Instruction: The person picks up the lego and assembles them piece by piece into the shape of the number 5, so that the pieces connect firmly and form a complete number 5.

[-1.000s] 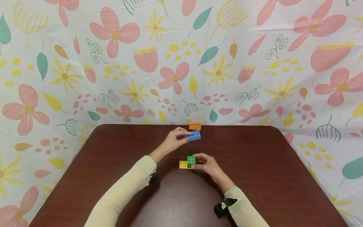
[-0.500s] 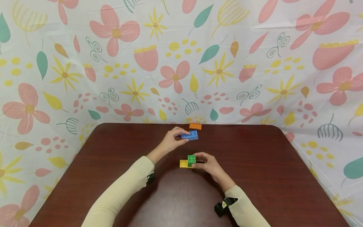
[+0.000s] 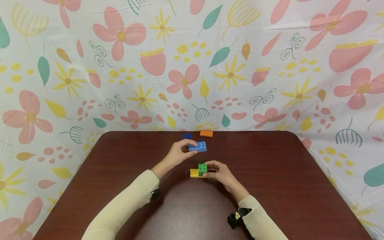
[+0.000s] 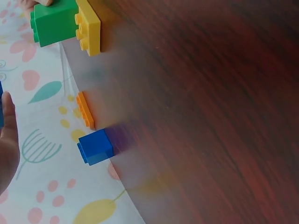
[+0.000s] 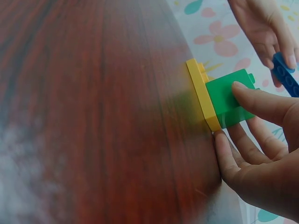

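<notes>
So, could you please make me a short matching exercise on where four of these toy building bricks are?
Bricks:
1. light blue brick
2. green brick
3. thin yellow brick
4. thin orange brick

Places:
A. beneath another brick
B. near the far edge of the table
C. held in the left hand
D. stacked on another brick, gripped by the right hand

Pairs: 1-C, 2-D, 3-A, 4-B

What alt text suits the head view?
A left hand holds a light blue rectangular plastic brick above a dark brown table; a right hand grips a green square brick on a flat yellow brick. A dark blue square brick and a flat orange brick sit near the far edge.
</notes>
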Available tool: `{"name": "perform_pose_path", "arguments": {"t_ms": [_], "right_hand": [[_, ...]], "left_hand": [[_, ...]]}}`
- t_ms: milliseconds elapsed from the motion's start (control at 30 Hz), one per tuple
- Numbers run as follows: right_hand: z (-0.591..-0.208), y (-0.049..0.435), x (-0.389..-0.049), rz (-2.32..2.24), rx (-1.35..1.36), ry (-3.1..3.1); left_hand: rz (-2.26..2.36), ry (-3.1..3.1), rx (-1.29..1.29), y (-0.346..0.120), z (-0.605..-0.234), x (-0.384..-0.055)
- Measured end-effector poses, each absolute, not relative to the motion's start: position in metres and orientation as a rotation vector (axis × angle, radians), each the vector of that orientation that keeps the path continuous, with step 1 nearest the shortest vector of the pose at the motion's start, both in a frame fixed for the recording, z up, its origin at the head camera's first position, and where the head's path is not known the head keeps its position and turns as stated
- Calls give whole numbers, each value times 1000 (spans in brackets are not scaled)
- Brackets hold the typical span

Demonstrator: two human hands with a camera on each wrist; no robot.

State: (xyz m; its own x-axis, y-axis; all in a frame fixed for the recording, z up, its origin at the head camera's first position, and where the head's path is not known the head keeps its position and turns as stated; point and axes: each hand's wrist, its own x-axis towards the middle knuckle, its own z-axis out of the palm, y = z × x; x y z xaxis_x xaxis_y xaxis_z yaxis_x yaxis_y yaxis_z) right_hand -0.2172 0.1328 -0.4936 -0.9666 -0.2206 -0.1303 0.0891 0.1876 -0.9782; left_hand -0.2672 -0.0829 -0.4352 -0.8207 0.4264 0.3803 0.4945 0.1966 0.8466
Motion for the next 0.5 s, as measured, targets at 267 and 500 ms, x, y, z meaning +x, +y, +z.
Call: {"name": "perform_pose_path", "arguments": {"t_ms": [267,500], "right_hand": [[-493,133,-218,-1850,-139,2220],[-493,133,-218,-1843,-134,2232]], "left_hand": [[-1666,-2359,-994,-91,-450,-267],[-1575,-2429,-1022,-96,-455,-260]]}}
